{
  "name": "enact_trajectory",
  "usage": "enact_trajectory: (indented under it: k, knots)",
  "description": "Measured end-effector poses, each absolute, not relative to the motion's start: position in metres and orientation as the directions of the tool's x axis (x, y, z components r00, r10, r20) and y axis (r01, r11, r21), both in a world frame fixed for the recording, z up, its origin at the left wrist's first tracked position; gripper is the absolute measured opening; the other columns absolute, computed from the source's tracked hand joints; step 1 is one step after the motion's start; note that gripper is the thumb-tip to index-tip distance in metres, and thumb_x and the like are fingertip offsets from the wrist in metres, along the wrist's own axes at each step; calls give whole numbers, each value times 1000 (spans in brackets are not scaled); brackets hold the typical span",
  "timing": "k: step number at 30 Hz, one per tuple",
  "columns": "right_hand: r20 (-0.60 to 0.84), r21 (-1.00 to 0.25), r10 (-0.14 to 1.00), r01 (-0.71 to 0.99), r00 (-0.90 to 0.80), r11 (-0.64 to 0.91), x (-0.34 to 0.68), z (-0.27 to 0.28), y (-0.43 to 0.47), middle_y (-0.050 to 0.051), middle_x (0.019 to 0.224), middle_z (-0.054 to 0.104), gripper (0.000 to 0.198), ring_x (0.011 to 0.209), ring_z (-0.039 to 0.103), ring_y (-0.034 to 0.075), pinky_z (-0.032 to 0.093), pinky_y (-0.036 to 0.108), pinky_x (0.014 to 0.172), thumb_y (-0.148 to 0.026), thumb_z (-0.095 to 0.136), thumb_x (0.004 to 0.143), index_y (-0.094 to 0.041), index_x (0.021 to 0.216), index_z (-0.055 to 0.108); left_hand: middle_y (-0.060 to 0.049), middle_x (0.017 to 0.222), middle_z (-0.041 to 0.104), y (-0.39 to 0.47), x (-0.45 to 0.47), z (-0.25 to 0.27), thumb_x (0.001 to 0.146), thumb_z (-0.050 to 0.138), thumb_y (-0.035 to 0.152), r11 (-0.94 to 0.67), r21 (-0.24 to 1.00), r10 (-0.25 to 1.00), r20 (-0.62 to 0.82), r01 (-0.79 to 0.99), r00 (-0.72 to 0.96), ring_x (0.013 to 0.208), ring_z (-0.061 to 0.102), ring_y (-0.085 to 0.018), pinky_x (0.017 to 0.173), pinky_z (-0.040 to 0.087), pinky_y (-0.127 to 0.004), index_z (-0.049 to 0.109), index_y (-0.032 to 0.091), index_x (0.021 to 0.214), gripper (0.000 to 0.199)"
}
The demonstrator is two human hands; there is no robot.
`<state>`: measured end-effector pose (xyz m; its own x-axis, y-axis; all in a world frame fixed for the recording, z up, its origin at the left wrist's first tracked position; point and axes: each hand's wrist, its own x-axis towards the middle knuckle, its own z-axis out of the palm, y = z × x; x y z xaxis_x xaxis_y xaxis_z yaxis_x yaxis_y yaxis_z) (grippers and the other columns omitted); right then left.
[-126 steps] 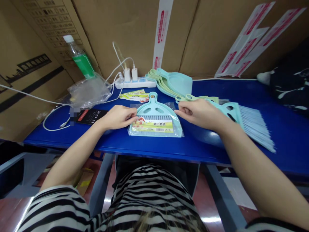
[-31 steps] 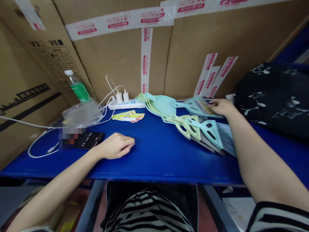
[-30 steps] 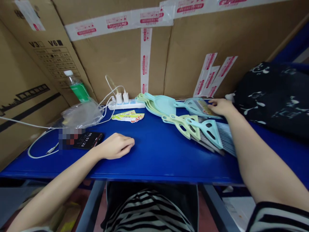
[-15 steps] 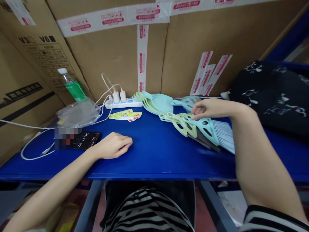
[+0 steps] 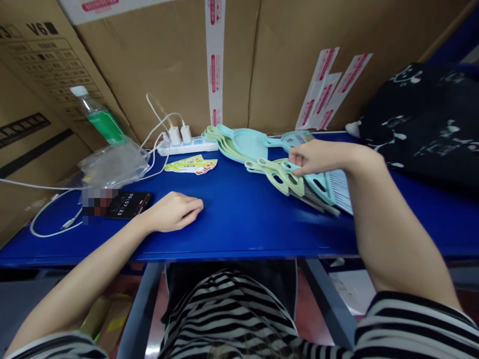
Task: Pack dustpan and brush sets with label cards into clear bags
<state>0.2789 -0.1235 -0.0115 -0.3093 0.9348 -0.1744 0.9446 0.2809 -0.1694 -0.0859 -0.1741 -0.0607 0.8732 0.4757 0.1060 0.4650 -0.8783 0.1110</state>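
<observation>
My right hand (image 5: 312, 154) is over the pile of small hand brushes, its thumb and fingers pinched on the handle of a light blue brush (image 5: 325, 188). The brush's pale bristles point right, partly behind my forearm. Beside it lie green brushes (image 5: 279, 180) with dark bristles, overlapping one another. Just behind are stacked dustpans, a light blue dustpan (image 5: 251, 143) on top of green ones (image 5: 224, 144). My left hand (image 5: 174, 212) rests on the blue table (image 5: 239, 219), fingers curled closed with nothing visible in them.
A phone (image 5: 129, 205) showing a timer lies by my left wrist. Behind it are a plastic bag (image 5: 114, 167), a green-labelled bottle (image 5: 105, 124), a white power strip (image 5: 192, 145) with cables, and printed labels (image 5: 191, 165). Cardboard (image 5: 239, 65) walls the back; a black patterned bag (image 5: 426, 124) stands right.
My right hand has come down onto the light blue brush's handle and its fingers have closed there. My left hand stays put. The camera view has tilted slightly downward.
</observation>
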Motion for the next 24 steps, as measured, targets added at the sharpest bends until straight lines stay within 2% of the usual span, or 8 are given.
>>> enact_trajectory:
  k: [5,14,19,21,24]
  knots:
    - [-80,-132,913,912,-401,389,284,-17,-119,3,70,62,15,64,56,21,37,33,55,-37,67,68,-26,75,60,0,65,58,-173,-86,-61,97,30,23,-881,99,471,105,463,876,56,50,-15,58,35,-27,48,21,77,27]
    - [-63,-94,908,909,-413,407,269,-8,-128,3,66,57,9,63,54,22,36,35,57,-28,63,69,-26,74,56,0,69,59,-175,-84,-64,98,29,21,-905,34,423,154,423,893,57,51,-13,57,37,-26,50,20,80,27]
    - [-33,-100,895,892,-445,440,264,-5,-130,2,68,57,11,64,53,20,36,33,57,-30,62,70,-24,77,56,-2,76,62,-174,-80,-68,99,29,22,-892,-197,384,141,406,913,55,53,-14,57,39,-27,54,19,93,27]
    - [-24,-94,890,887,-455,451,261,-5,-131,2,70,58,11,64,53,19,36,32,58,-30,61,72,-23,78,55,-2,78,62,-173,-76,-67,98,32,21,-867,-285,400,92,409,912,53,53,-14,55,38,-28,55,18,98,24]
    - [-12,-70,893,892,-449,447,255,-6,-132,2,71,59,10,63,54,18,37,32,59,-29,59,73,-22,79,56,-3,81,62,-172,-64,-60,96,38,20,-827,-355,470,-13,436,882,52,55,-14,51,37,-28,56,17,102,19]
